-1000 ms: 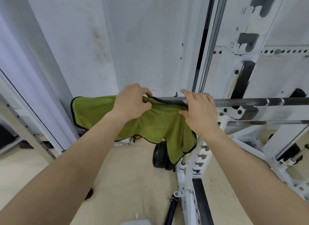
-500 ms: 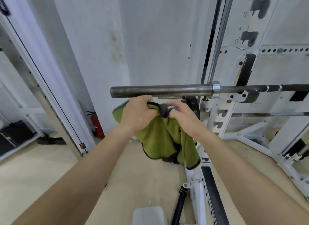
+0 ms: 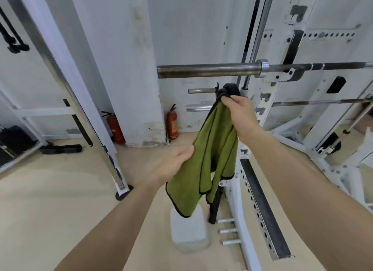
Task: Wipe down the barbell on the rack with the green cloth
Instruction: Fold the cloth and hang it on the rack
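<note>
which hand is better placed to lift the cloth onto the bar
Right, probably: the right hand pinches the top of the green cloth just under the barbell; the left hand is lower, at its edge.

We see bright, even, diffuse light with only faint shadows on the floor [image 3: 50,190]; the barbell [image 3: 207,70] shows a soft sheen, and straight posts [image 3: 58,69] bow near the edges (wide-angle distortion).
</note>
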{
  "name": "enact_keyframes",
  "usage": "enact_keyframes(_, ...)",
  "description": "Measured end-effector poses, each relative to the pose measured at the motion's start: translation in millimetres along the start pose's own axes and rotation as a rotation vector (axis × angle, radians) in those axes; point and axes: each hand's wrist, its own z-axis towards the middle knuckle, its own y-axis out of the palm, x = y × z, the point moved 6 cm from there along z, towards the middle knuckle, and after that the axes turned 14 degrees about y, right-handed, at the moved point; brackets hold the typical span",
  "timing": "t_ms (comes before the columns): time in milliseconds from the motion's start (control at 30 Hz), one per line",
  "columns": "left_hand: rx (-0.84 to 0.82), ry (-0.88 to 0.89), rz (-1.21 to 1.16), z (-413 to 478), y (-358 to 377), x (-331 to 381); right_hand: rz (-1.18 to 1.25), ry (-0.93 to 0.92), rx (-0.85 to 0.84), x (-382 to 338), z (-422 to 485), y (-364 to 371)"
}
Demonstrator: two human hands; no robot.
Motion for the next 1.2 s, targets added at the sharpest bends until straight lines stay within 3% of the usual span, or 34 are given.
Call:
enact_keyframes(100,0.066,-0.106,0.072,-26,-23,-30,0.103,0.074,0.085,-5,-13,-19)
enact_keyframes(200,0.116,-0.022,0.286,-40,-44,-45,0.200,0.103,0.115,-10,-17,-38)
enact_keyframes(300,0.317,0.144,0.337,-42,-58,-21,0.078,0.105,0.101,-14,-18,-50)
enact_keyframes(400,0.485,0.320,0.442,-36,-59,23,-0.196,0.110,0.000,-9,-17,-54)
enact_keyframes(467,0.444,0.416,0.466,-23,-32,59,-0.361,0.105,-0.167,-2,-25,-46)
enact_keyframes(533,0.317,0.401,0.352,-7,11,81,-0.456,0.131,-0.276,7,-33,-35)
enact_keyframes(633,0.206,0.280,0.172,12,65,84,-0.482,0.107,-0.275,19,-33,-30)
enact_keyframes(700,0.243,0.267,0.162,15,74,82,-0.498,0.051,-0.287,24,-33,-38)
enact_keyframes(867,0.311,0.242,0.038,13,57,89,-0.463,0.082,-0.517,82,-50,-59)
enact_keyframes(967,0.286,0.223,0.015,14,56,98,-0.511,0.097,-0.534,128,-55,-58)
enact_keyframes(1200,0.254,0.180,0.070,11,46,106,-0.275,0.325,-0.391,175,-52,-54)
